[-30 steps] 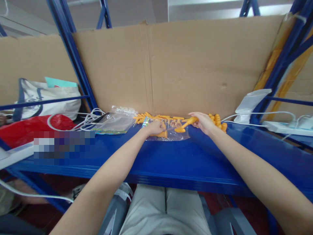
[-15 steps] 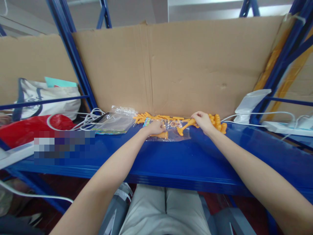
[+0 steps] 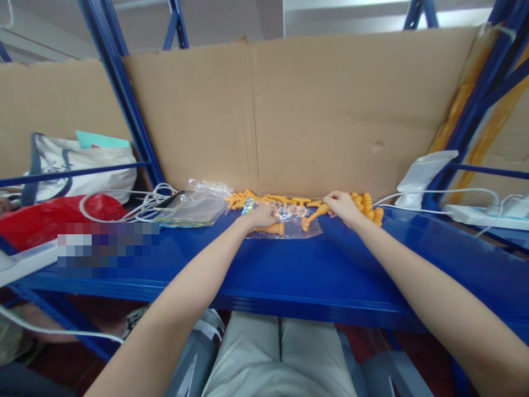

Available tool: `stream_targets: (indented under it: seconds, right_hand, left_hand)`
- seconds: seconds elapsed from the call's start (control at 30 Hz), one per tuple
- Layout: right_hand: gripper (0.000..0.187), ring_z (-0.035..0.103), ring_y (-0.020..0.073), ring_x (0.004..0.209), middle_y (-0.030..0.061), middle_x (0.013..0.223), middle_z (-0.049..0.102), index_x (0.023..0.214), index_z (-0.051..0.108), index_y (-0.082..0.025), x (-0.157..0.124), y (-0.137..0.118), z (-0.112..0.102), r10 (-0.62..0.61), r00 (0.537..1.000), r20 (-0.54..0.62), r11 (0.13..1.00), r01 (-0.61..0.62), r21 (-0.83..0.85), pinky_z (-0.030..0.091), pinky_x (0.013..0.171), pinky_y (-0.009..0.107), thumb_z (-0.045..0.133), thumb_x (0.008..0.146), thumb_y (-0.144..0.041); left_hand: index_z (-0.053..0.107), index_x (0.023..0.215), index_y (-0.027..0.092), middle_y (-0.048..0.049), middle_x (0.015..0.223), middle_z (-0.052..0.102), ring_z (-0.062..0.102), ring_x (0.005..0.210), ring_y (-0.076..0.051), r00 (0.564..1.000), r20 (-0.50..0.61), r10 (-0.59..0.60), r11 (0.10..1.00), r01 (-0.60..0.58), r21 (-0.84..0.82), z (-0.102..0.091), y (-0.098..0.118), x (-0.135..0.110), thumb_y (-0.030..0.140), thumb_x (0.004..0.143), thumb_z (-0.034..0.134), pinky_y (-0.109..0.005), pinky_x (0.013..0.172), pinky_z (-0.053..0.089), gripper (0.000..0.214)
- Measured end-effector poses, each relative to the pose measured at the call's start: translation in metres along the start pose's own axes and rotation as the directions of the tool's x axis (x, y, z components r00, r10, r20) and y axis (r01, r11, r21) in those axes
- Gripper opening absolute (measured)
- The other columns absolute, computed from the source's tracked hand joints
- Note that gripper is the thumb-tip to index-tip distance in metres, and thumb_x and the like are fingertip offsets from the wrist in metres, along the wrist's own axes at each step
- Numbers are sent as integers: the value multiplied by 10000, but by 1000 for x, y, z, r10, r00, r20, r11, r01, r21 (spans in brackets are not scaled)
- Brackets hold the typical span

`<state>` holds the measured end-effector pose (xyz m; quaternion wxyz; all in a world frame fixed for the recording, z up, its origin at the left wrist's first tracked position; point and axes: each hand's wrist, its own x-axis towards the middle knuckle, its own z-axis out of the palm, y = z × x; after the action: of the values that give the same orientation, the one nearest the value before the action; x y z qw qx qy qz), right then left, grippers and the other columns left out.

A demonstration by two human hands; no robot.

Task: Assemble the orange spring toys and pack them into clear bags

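Observation:
My left hand [image 3: 263, 214] is closed at the left end of a clear plastic bag [image 3: 301, 230], pinching it against the blue shelf. Just below those fingers lies an orange plastic piece with a flared end [image 3: 276, 228]. With its fingertips my right hand [image 3: 341, 204] grips an orange hammer-shaped plastic piece [image 3: 316, 213], whose head points down and left over the bag's right side. Behind both hands runs a row of orange pieces [image 3: 281, 199]. Beside the right hand stand several thicker orange pieces [image 3: 367, 205], partly hidden by the wrist.
Flat clear packages [image 3: 194, 208] lie to the left, near white cables [image 3: 159, 194] and a red bag [image 3: 95, 207]. A cardboard panel [image 3: 314, 116] closes off the back of the blue shelf [image 3: 289, 270]. A white power strip [image 3: 487, 215] is at the right.
The orange hammer-shaped piece in my right hand has tilted slightly, its head shifting a little right and turning. My left hand stays in nearly the same place.

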<state>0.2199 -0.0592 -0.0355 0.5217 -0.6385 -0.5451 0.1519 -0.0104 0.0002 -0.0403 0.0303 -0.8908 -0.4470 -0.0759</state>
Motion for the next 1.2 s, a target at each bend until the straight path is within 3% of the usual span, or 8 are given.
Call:
stream_targets:
  seconds: [0.13,0.27,0.47,0.63,0.87,0.97,1.03,1.2]
  right_hand:
    - [128,484,96,430,-21,496,531,618,503,-192,-2,0,3,156,980,123,950,-183,252,452,454,221,568,715,-139]
    - [119,511,95,503,-6,580,543,635,508,-178,-2,0,1,158,968,197,889,-226,398,505,528,241,544,720,-103]
    - [155,528,89,523,20,631,585,614,562,-159,-7,-2,2,111,956,270,896,-214,390,514,525,220,549,745,-76]
    - [84,619,111,621,58,737,658,702,645,-116,-15,-1,8,124,885,448,861,-320,395,573,628,244,607,734,-49]
    - [98,660,152,809,73,795,683,721,630,-130,-12,10,17,157,893,423,750,-386,537,580,793,301,616,727,-33]
    - [109,664,149,772,65,760,685,713,636,-135,-11,13,20,141,857,496,753,-418,507,572,826,318,632,722,-26]
    - [116,664,140,730,66,752,690,719,648,-133,-12,13,21,136,823,552,760,-444,474,570,829,316,625,734,-20]
    - [112,664,136,738,60,751,697,735,662,-137,-16,10,23,113,787,607,774,-453,443,571,818,293,634,739,-29]
  left_hand:
    - [669,705,129,-73,736,685,577,686,-173,1000,12,-19,1000,19,-3,-2,2,-2,253,779,484,-244,581,363,235]
    - [641,672,138,-57,687,658,554,636,-160,999,22,-28,999,29,-40,-3,2,-2,278,799,473,-247,564,348,253]
    - [585,596,159,-35,610,604,518,597,-160,1000,6,-18,993,19,-115,-3,1,-2,266,769,481,-267,576,338,228]
    - [563,568,159,-27,582,569,492,579,-152,1000,-1,-13,994,13,-112,-2,0,-1,267,767,481,-269,567,317,241]
    - [542,557,170,-15,501,514,463,494,-139,1000,16,-5,983,8,-181,-4,2,-4,316,818,440,-267,544,338,316]
    - [580,608,165,-24,492,530,513,492,-159,995,-9,-95,969,90,-232,-6,4,-5,341,865,394,-272,558,378,363]
    - [621,689,151,-60,583,610,588,573,-188,973,-94,-211,954,184,-235,-8,4,-5,341,887,388,-283,599,410,360]
    - [653,935,125,-168,1007,696,652,966,-270,853,-279,-441,893,385,-235,-12,-5,-5,293,905,403,-315,766,461,302]
